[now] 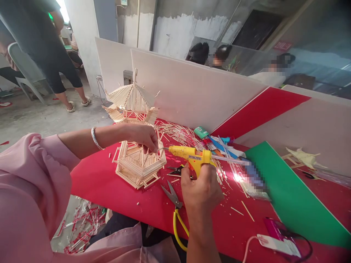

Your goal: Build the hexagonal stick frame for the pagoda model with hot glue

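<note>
My right hand (202, 188) is wrapped round the handle of a yellow hot glue gun (189, 153), with a clear glue stick (229, 159) coming out of its back. The nozzle points left, close to the fingertips of my left hand (145, 137). Those fingers are pinched over the near hexagonal part of a wooden stick model (139, 170); what they hold, if anything, is too small to make out. Behind my left wrist rises a pagoda-like stick tower (133, 98) with a pointed roof. Yellow-handled scissors (175, 208) lie open below the glue gun, and dark pliers (177, 170) are beside the model.
Loose sticks (175, 133) cover the back of the red table (95, 179). White boards (178, 84) stand behind, and a green board (298, 193) leans at right. A magenta device (276, 233) with cables lies front right. A person (41, 40) stands at left; others sit beyond the boards.
</note>
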Available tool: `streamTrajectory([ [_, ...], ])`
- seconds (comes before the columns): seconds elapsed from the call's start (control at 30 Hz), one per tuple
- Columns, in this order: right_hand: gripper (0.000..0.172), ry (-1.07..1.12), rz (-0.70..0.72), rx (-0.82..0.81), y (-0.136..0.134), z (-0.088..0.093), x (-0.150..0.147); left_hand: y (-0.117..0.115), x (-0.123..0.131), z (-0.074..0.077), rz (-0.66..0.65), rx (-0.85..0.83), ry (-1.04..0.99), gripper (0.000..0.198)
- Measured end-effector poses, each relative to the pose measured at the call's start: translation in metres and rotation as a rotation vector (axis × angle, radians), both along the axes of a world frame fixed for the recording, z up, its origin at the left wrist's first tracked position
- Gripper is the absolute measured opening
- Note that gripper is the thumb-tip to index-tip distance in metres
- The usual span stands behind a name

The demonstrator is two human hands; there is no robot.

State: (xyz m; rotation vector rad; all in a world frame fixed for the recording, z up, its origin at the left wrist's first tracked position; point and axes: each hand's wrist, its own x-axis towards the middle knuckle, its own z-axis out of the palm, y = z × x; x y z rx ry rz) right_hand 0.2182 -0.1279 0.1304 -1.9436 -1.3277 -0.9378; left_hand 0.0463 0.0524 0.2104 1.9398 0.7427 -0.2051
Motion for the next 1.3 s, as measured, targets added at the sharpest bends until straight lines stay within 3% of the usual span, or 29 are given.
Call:
streamTrajectory([
  [0.43, 0.018, -0.058, -0.006, 0.006, -0.003, 0.001, 0.001, 0.001, 0.000, -0.002, -0.014, -0.055, -0.022, 0.015],
  [0.8, 0.014, 0.060, 0.237, 0.026, -0.009, -0.003, -0.014, 0.005, 0.002, -0.004, -0.028, -0.096, -0.026, 0.016],
  [1.3, 0.014, 0.079, 0.245, 0.026, -0.010, -0.006, -0.020, 0.006, 0.003, -0.002, -0.006, -0.202, -0.044, 0.016],
])
